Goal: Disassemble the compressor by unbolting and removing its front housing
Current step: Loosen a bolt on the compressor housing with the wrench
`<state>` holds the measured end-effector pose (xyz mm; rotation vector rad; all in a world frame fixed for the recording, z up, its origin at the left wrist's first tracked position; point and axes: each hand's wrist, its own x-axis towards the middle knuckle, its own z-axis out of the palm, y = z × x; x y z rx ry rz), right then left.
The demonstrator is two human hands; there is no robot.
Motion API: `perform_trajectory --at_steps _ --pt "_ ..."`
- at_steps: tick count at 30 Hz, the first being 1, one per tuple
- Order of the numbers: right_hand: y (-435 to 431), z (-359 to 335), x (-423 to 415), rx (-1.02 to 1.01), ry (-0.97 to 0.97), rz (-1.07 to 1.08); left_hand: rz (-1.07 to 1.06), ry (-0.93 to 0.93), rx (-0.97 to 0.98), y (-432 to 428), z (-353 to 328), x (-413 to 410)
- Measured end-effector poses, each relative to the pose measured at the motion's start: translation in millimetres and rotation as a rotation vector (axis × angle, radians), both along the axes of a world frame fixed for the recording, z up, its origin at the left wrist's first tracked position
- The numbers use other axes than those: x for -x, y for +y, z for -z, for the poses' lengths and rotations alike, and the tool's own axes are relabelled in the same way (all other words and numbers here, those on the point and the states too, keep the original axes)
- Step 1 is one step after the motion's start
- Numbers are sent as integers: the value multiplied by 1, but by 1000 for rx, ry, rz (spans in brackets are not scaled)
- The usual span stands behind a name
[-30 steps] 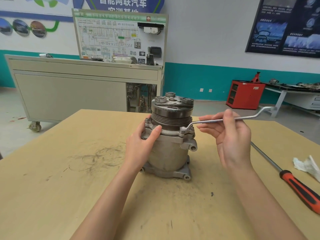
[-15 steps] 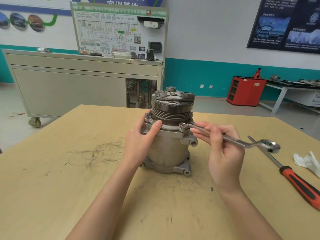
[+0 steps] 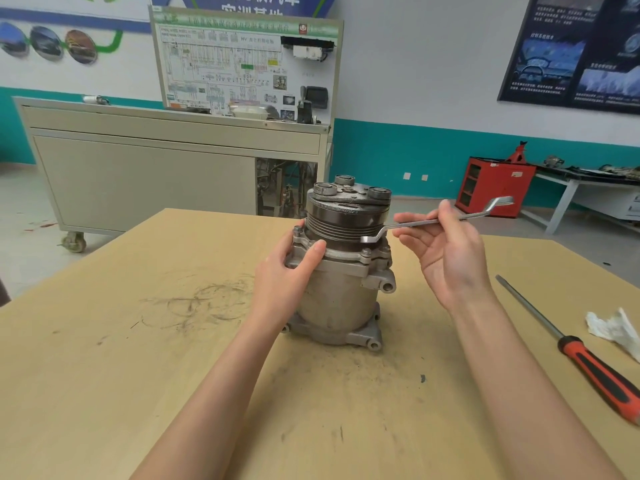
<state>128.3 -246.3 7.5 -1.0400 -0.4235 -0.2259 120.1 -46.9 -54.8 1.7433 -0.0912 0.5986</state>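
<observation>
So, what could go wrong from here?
1. The wrench ring end hovers just above the flange bolt, not on it. The right hand only pinches it lightly, so it may seat crooked and slip.
2. The compressor stands unclamped on the table, steadied only by the left hand; torque could twist it.

Both forearms were bare; they entered from the lower edge and converged toward the centre. The left hand [image 3: 287,268] gripped the upper flange of the compressor [image 3: 339,296] — thumb laid across the near rim, fingers curling out of sight behind it, wrist roughly straight. The right hand [image 3: 446,251] was held higher, palm turned up and to the left, wrist bent back. It pinched the shaft of the wrench [image 3: 415,224] — thumb on top, fingers beneath and loosely extended to the left. The two hands were near each other but did not touch.
</observation>
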Motion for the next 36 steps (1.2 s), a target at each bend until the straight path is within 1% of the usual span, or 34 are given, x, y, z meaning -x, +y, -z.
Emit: perform_trajectory --at_steps 2,4,7,9,10,11,12,14,15,16,18,20,22,24,25,28,31,33,36 --pt "6 3 17 130 -141 185 -8 -3 -1 0 1 0" --pt "11 9 35 233 -282 314 -26 -11 -4 0 1 0" --pt "20 21 55 333 -458 420 -37 -15 -3 0 2 -2" --pt "25 32 60 343 -513 451 -43 -18 -9 0 2 -3" --pt "26 36 59 320 -511 452 -47 -18 -8 0 3 -4" --pt "26 39 55 268 -474 431 -54 -15 -4 1 4 -5" --pt "23 39 49 184 -396 384 -58 -10 0 1 4 -5" --pt "13 33 31 -17 -169 198 -63 -3 1 1 4 -5" --pt "8 27 20 -82 -58 92 -61 -7 2 1 4 -6" --pt "4 19 10 -107 36 7 -51 -15 3 2 5 -6" --pt "1 6 -6 -72 150 -94 -31 -28 4 2 6 -6" --pt "3 -3 -16 -27 181 -133 -33 -27 -1 3 8 -8" --pt "6 -9 -16 -21 165 -107 -49 -18 -1 4 10 -10" --pt "7 -11 -8 -20 89 17 -51 -6 3 4 9 -11" --pt "7 -10 -1 12 27 106 -54 -1 3 4 9 -11" --pt "12 -1 24 184 -203 334 -55 0 -3 4 8 -11" --pt "20 11 45 330 -404 485 -35 -3 -17 5 8 -10" --pt "23 20 54 379 -490 528 -35 -7 -5 4 7 -8" --pt "31 33 60 297 -496 482 -35 -17 13 3 5 -6"
